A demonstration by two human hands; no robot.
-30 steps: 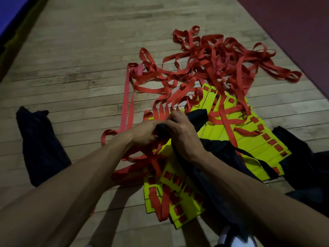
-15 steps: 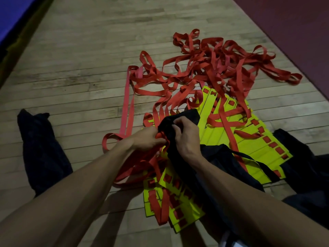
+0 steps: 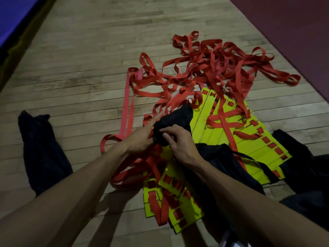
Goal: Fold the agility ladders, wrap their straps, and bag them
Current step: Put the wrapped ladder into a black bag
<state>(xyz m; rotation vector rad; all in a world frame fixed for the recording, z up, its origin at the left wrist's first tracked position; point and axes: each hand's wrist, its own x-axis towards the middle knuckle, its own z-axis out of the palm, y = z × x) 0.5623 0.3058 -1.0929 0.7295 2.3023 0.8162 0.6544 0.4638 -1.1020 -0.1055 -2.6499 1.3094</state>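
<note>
Yellow ladder rungs lie in a fanned row [image 3: 236, 139] and a smaller stack [image 3: 179, 205] on the wooden floor. Their red straps [image 3: 213, 72] spread in a loose tangle beyond them. A black bag [image 3: 179, 116] lies bunched over the rungs, trailing back toward me. My right hand [image 3: 179, 141] pinches the bag's bunched fabric with curled fingers. My left hand [image 3: 140, 138] holds the same bunch from the left, its index finger stretched out along the fabric over the red straps.
A second black bag [image 3: 41, 150] lies flat on the floor at the left. More black cloth [image 3: 306, 168] sits at the right. A maroon mat [image 3: 293, 24] borders the far right and a blue mat [image 3: 10, 16] the far left.
The bag's top has been lifted and bunched higher over the rungs. My left hand has opened its index finger, and my right hand has shifted its pinch on the fabric.
</note>
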